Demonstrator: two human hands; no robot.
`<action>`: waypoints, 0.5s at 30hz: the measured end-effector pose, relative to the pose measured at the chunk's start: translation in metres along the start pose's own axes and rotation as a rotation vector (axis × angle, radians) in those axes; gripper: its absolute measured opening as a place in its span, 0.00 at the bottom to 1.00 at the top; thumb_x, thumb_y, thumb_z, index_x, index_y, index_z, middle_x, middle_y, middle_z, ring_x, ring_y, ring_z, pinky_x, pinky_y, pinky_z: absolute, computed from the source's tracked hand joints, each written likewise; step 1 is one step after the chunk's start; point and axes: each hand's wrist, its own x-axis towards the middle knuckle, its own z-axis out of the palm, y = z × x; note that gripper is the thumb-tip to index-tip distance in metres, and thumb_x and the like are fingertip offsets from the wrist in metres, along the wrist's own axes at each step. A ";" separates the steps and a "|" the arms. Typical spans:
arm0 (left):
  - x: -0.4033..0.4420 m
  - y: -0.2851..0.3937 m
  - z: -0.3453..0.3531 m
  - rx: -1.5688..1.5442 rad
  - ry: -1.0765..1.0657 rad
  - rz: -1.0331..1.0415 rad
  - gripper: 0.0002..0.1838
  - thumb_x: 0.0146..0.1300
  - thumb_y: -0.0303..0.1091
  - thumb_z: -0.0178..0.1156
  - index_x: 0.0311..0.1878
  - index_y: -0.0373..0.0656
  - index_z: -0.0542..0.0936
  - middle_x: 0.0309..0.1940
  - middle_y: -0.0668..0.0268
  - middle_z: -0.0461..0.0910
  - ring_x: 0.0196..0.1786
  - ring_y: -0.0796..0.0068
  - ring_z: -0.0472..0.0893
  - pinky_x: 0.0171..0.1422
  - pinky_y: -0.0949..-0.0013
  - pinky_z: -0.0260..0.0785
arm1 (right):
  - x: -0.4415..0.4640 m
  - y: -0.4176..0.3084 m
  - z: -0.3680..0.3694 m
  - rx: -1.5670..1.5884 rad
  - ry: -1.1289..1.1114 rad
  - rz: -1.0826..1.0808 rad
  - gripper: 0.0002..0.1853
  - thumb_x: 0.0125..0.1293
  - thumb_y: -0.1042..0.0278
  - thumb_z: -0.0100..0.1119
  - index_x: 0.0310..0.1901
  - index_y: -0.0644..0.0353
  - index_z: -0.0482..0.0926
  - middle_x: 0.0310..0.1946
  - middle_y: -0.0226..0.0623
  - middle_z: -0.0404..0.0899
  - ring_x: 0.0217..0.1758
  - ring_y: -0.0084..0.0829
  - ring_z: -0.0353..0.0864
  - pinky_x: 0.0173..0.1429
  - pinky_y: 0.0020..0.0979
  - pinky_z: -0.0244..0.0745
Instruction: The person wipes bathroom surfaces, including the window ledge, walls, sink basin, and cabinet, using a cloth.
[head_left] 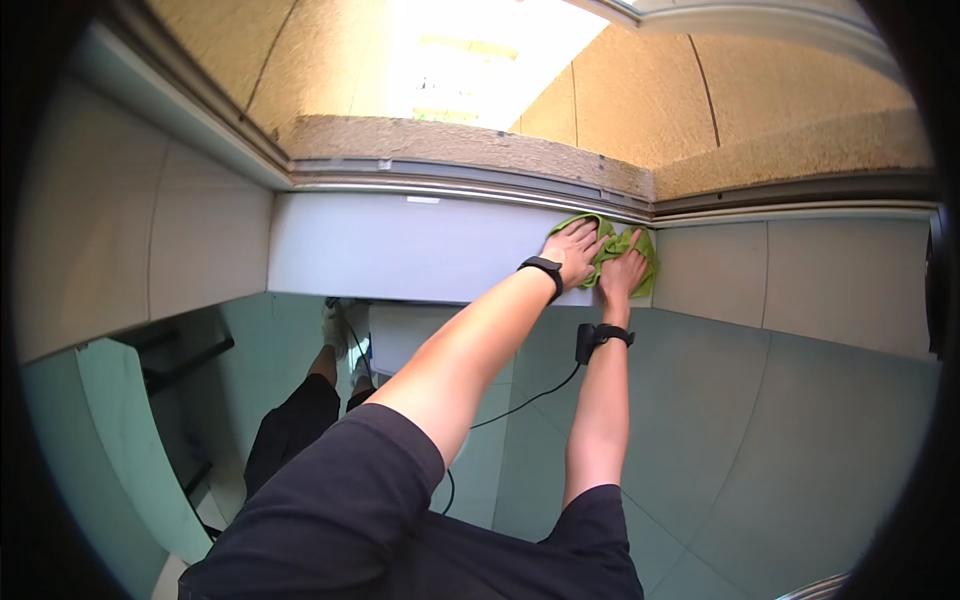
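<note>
A green cloth [648, 272] lies bunched at the right end of the white window sill [400, 245], in the corner by the tiled side wall. My left hand [574, 252] rests flat on the cloth's left part, fingers stretched out and slightly apart. Close beside it, my right hand [624, 268] presses the cloth into the corner. Its index finger points toward the window frame, while the other fingers look curled into the fabric. Black bands sit on both wrists, and a cable runs from the right one.
Along the sill's back edge runs a metal window track [450, 178], with a rough stone ledge [480, 143] outside. Tiled walls [210, 220] flank the sill on both sides. Below left stands a pale panel [150, 440] with dark bars. A black cable [520, 406] hangs under my arms.
</note>
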 end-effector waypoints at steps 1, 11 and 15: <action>-0.018 -0.010 -0.008 -0.012 -0.023 -0.005 0.38 0.75 0.54 0.47 0.81 0.43 0.56 0.79 0.55 0.60 0.84 0.60 0.53 0.88 0.56 0.37 | -0.010 -0.011 0.003 -0.012 -0.014 -0.008 0.45 0.72 0.46 0.55 0.81 0.62 0.49 0.67 0.58 0.71 0.73 0.55 0.65 0.80 0.54 0.52; -0.221 -0.096 -0.046 0.035 0.111 -0.145 0.40 0.76 0.59 0.46 0.82 0.46 0.54 0.76 0.46 0.63 0.81 0.51 0.59 0.86 0.52 0.42 | -0.109 -0.212 -0.038 0.105 -0.101 -0.211 0.47 0.64 0.61 0.55 0.81 0.66 0.46 0.71 0.59 0.67 0.77 0.56 0.61 0.84 0.56 0.45; -0.311 -0.118 -0.083 0.051 0.007 -0.437 0.40 0.76 0.54 0.46 0.83 0.47 0.48 0.76 0.42 0.62 0.81 0.47 0.57 0.87 0.50 0.39 | -0.147 -0.300 -0.062 0.188 -0.172 -0.336 0.42 0.70 0.58 0.50 0.80 0.66 0.48 0.71 0.57 0.68 0.77 0.54 0.62 0.84 0.55 0.43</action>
